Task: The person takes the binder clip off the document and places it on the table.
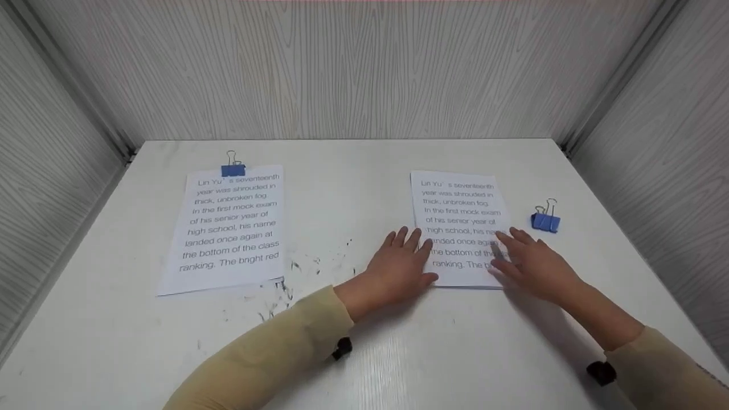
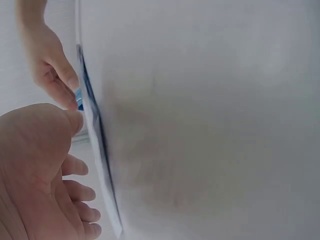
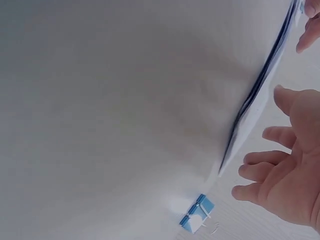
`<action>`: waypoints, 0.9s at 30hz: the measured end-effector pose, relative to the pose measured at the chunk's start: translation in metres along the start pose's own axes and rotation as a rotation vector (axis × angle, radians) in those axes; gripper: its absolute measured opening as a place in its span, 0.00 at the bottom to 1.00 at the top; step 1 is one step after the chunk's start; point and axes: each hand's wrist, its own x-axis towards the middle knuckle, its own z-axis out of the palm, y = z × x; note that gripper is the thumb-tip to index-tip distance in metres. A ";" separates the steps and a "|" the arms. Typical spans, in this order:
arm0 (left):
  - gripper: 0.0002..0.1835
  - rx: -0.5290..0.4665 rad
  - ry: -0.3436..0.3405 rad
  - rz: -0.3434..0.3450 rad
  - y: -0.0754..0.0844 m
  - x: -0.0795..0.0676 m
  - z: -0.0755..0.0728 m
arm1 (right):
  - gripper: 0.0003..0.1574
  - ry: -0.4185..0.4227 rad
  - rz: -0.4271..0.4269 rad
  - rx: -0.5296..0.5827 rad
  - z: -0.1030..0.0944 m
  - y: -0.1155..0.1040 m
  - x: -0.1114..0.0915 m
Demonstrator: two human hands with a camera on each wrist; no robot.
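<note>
A stack of printed paper sheets (image 1: 458, 219) lies right of the middle of the table. My left hand (image 1: 398, 266) is at its lower left edge, palm down, with fingers spread and fingertips along the sheets. On the opposite side my right hand (image 1: 538, 267) hovers over the lower right part, fingers loosely extended and grasping nothing. In the right wrist view the layered edge of the stack (image 3: 257, 100) shows in front of the right hand (image 3: 292, 165). A blue binder clip (image 1: 545, 222) stands to the right of the stack, its wire handles up.
On the left of the white table (image 1: 353, 193) lies another printed stack (image 1: 228, 228), with a blue binder clip (image 1: 233, 170) on its top edge. Dark smudges mark the surface between the stacks. Wood-grain panels (image 1: 353, 68) close off the back and sides.
</note>
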 end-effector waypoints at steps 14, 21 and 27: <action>0.36 -0.080 0.096 -0.154 -0.125 -0.104 -0.037 | 0.41 0.070 -0.162 0.086 -0.004 -0.110 0.027; 0.36 -0.080 0.111 -0.282 -0.183 -0.143 -0.038 | 0.39 0.050 -0.311 0.116 0.008 -0.174 0.052; 0.37 -0.064 0.112 -0.326 -0.218 -0.164 -0.029 | 0.40 -0.001 -0.381 0.078 0.019 -0.219 0.073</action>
